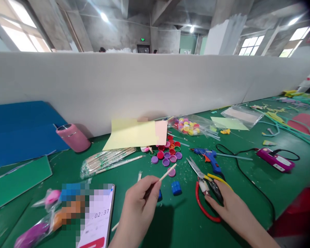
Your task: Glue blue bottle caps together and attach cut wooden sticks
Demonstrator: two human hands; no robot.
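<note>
My left hand (142, 203) is closed in a pinch around a thin wooden stick (168, 172). One end of the stick points up and right beyond the fingertips, and the hand hides its middle. On the right, my right hand (232, 203) grips a pair of scissors (196, 168) by the handles, one red and one yellow. Their blades are parted and point up and left, over the table. A small blue block-like piece (176, 188) lies between my hands. Beyond it are several purple, pink and red bottle caps (166, 162).
A blue glue gun (209, 158) lies beyond the scissors, with a purple power strip (275, 160) to its right. Bagged sticks (105, 160), a phone (98, 217) and a pink cylinder (73, 137) are on the left. A white partition (144, 86) borders the green table (186, 227).
</note>
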